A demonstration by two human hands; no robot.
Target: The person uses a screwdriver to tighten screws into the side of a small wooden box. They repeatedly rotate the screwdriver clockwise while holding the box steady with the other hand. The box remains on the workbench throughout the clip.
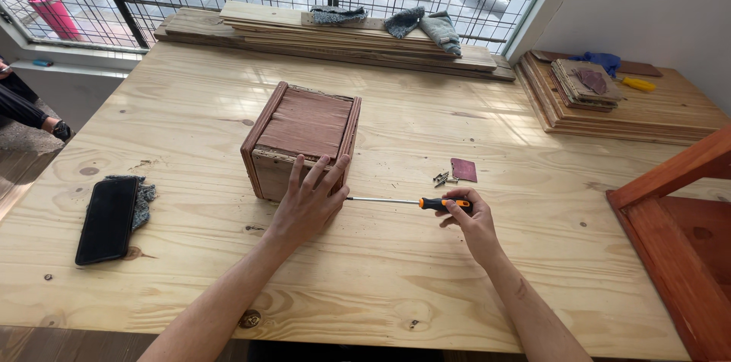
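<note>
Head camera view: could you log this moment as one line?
left hand: flat on small reddish-brown wooden box | right hand: grips orange-and-black-handled screwdriver, tip at box's lower corner

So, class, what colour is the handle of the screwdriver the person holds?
Orange and black, on the screwdriver handle in the right hand; the head view shows it.

Box [303, 141]: reddish wood, matt, rough edges. Table [396, 271]: pale knotty pine, slight sheen. Screwdriver [411, 200]: shiny metal shaft, plastic handle. Phone [106, 219]: glossy.
</note>
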